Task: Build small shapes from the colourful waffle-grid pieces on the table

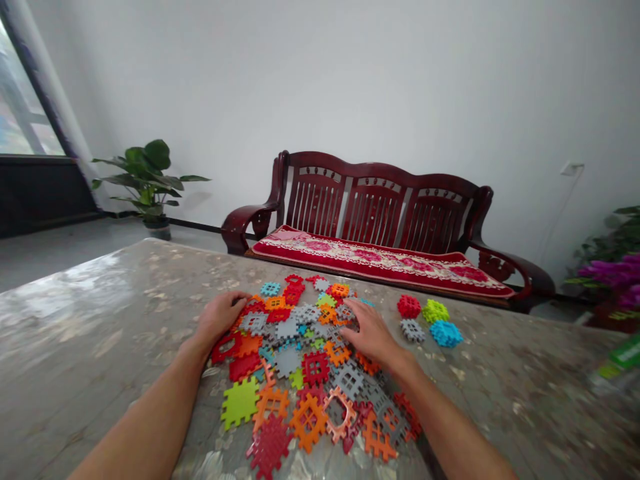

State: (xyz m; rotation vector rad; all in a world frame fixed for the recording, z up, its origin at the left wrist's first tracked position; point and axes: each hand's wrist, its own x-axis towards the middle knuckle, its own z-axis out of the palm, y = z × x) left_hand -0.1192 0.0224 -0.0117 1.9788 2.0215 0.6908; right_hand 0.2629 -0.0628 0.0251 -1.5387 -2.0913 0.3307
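Note:
A loose heap of notched plastic building tiles in red, orange, grey, blue and green spreads over the tabletop between my forearms. At the heap's left edge rests my left hand, thumb and fingers apart, touching or just above the red and orange tiles. My right hand reaches over the right side with its fingers spread, beside grey tiles and an orange window tile. Nothing shows gripped in either hand. Nearest me lie a green square tile and a dark red tile.
Right of the heap stand small groups of tiles: red, green, grey and blue. They sit on the patterned table. Beyond it is a wooden bench; a blurred green-labelled item lies far right.

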